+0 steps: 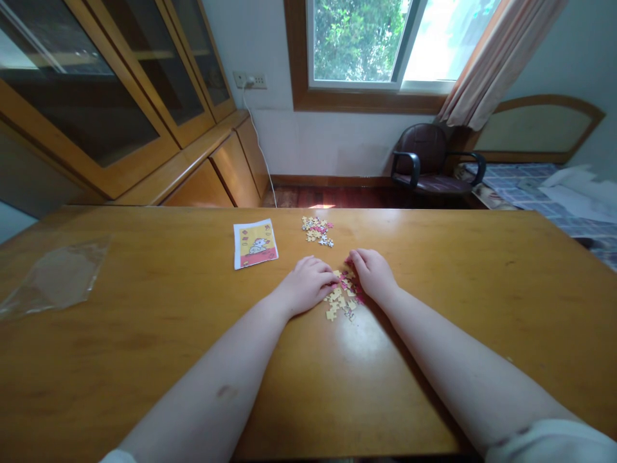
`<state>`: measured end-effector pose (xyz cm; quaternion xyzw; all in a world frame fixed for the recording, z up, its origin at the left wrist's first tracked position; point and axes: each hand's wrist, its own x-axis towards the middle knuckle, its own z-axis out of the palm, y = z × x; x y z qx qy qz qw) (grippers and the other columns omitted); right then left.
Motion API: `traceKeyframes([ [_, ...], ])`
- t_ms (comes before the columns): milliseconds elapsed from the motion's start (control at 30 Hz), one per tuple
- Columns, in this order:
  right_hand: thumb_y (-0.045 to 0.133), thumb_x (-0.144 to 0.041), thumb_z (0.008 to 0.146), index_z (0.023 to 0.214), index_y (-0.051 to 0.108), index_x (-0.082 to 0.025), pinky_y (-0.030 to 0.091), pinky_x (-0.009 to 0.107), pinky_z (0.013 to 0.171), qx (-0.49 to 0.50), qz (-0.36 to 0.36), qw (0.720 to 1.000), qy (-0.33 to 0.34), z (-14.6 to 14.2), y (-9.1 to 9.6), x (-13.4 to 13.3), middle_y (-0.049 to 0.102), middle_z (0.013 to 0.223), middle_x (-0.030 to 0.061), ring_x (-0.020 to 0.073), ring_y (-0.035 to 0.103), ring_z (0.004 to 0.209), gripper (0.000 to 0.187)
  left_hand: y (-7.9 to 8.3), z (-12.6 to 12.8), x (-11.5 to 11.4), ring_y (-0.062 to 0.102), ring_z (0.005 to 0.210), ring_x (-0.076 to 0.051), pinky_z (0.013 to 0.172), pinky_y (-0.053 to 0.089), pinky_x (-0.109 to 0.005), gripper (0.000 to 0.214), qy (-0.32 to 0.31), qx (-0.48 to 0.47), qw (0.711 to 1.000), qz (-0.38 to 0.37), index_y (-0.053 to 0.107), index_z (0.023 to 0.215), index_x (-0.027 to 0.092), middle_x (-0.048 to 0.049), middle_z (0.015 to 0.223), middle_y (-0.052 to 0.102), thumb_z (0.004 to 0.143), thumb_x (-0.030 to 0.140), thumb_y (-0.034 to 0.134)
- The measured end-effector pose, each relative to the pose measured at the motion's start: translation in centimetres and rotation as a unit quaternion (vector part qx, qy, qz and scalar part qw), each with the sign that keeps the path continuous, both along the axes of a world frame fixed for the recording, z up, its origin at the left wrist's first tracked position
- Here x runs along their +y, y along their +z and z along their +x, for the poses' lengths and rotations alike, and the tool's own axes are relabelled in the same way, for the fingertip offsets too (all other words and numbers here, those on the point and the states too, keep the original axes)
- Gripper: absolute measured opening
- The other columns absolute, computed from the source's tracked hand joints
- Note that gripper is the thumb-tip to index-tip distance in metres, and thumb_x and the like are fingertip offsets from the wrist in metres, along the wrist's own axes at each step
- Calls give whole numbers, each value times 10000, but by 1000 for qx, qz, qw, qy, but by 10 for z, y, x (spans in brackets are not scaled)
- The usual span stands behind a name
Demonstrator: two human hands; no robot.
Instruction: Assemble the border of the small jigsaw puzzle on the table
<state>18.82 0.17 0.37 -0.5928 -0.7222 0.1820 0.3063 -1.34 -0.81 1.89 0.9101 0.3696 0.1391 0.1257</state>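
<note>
Both my hands rest on a wooden table over a small heap of jigsaw pieces, yellow, pink and white. My left hand lies knuckles up with its fingers curled down onto the left side of the heap. My right hand does the same on the right side, fingertips pinching at pink pieces. What each hand holds is too small to make out. A second, smaller heap of pieces lies farther back. A printed picture card with a cartoon animal lies left of it.
A crumpled clear plastic bag lies at the table's left. Beyond the table stand glass-door wooden cabinets, a dark armchair under a window, and a bed at the right.
</note>
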Motion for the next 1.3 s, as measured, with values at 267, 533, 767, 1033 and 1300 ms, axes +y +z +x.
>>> traceKeyframes([
  [267,339,-417,971,710,645,-186,373,273,674,-20,-11,999,-25,1,2,-1,675,720,61,187,608,739,464,1,-3,2,593,960,-198,966,389,-395,140,0,6,1000,-8,681,939,233,-24,938,699,901,287,557],
  [533,342,-426,966,694,636,-186,375,277,659,-4,-13,999,-37,2,1,-1,676,723,66,191,603,727,466,-4,-7,7,593,941,-213,919,411,-395,151,72,4,997,15,686,936,232,-30,963,702,879,261,548],
  [767,324,-358,979,699,674,-197,390,288,764,28,5,995,95,0,5,-7,661,705,34,175,573,759,476,1,-12,9,601,887,-210,863,433,-386,243,95,-3,995,2,708,861,235,-15,874,718,821,141,487],
  [1033,315,-351,986,762,689,-198,375,295,790,8,1,995,97,-1,4,-5,701,783,34,175,564,776,463,-1,-10,8,591,943,-215,923,430,-416,264,73,-12,997,7,712,949,236,-28,953,718,825,151,495],
  [1300,279,-440,983,588,607,-204,383,289,732,28,3,999,16,2,1,-5,661,638,32,175,591,688,566,-8,-10,2,423,1292,-263,1140,217,-560,314,39,-2,999,3,692,1108,283,-48,1282,603,849,220,526],
])
